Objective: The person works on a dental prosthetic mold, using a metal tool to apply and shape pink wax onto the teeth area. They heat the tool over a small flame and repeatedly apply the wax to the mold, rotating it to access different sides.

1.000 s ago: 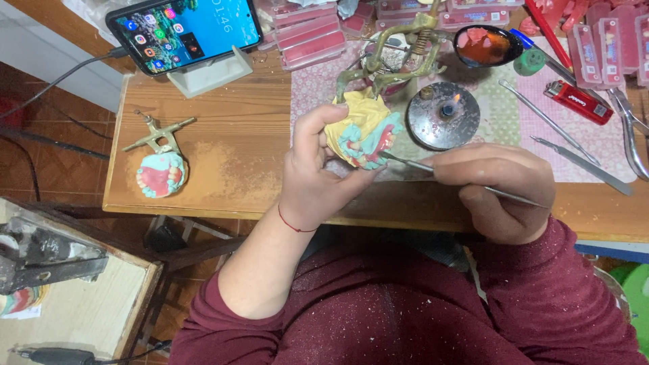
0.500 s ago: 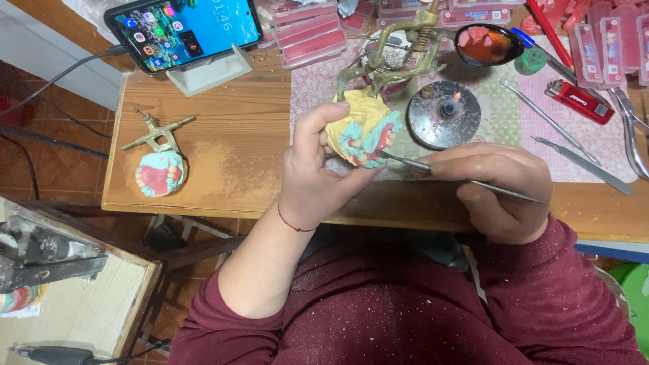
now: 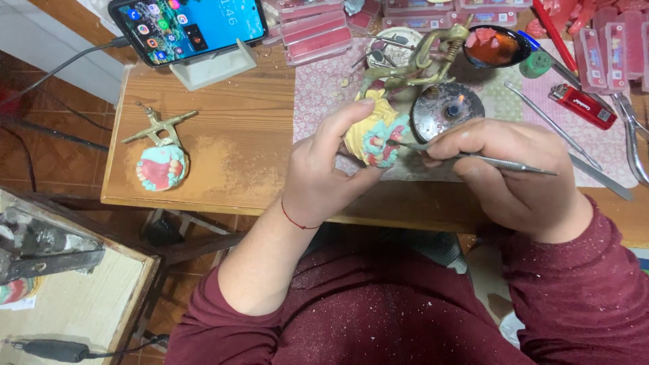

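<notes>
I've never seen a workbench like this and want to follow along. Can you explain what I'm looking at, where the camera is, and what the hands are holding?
The camera sits on the person's head and looks down at their own two bare hands over a wooden table. The left hand grips a yellow dental model with pink gums and teeth. The right hand holds a thin metal tool like a pen, its tip at the model. Behind them stands a small lit burner. To the left lies a second model; a phone is propped on a stand. On the right lie a red lighter and pliers.

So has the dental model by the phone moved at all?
No. The dental model lies at the same spot on the wooden table, below the phone.
</notes>
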